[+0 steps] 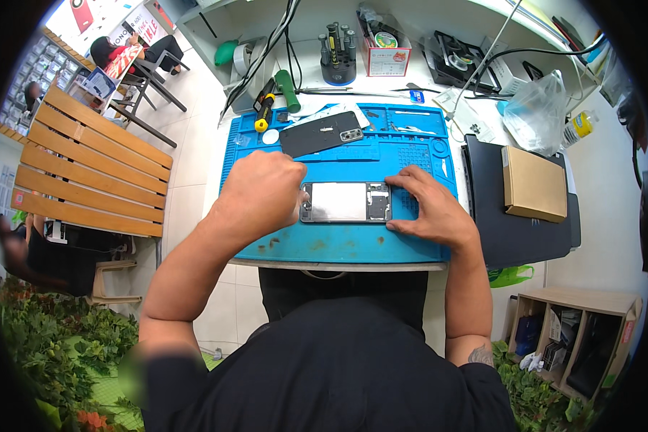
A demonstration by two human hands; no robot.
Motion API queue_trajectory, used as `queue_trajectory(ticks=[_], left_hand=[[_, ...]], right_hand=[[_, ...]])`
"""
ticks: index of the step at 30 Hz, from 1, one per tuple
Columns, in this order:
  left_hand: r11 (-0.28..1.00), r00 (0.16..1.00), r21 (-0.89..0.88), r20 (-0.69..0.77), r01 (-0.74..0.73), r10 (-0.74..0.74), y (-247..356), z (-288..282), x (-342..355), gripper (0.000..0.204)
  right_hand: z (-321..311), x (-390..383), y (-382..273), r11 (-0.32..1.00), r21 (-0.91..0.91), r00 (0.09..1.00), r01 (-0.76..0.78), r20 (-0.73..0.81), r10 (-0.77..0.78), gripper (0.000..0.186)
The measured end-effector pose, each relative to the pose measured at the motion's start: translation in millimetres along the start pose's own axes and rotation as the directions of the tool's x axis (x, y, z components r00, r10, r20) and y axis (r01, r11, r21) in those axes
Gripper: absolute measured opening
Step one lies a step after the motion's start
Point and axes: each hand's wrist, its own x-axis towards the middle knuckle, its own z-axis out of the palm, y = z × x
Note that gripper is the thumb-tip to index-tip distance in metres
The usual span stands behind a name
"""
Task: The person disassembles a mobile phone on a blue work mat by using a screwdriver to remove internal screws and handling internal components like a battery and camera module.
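An opened phone (338,201) lies sideways on the blue repair mat (331,248), its silvery inside facing up. Against its right end, my right hand (437,210) grips the edge between thumb and fingers. My left hand (263,189) is closed in a fist-like hold at the phone's left end; its fingertips are mostly hidden, and I cannot make out what they hold. Just beyond the phone, a dark phone back cover (320,135) with a camera block lies tilted on the mat.
A yellow-and-black screwdriver (264,115) and a green-handled tool (286,91) lie at the mat's far left. Behind stands a screwdriver holder (338,63) beside a small box (386,56). A cardboard box (534,184) rests on a black laptop (497,223) at right.
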Motion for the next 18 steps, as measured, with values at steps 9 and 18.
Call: queue_trajectory(ticks=[9, 18], left_hand=[[0.999, 0.998, -0.004, 0.051, -0.047, 0.048, -6, -5, -5, 0.023], [0.971, 0.973, -0.063, -0.026, -0.231, 0.23, -16, 1, 2, 0.019]], right_hand=[[41, 14, -43, 0.972, -0.143, 0.937, 0.188, -0.269, -0.221, 0.058], [138, 61, -70, 0.985, -0.021, 0.895, 0.173, -0.413, -0.167, 0.014]])
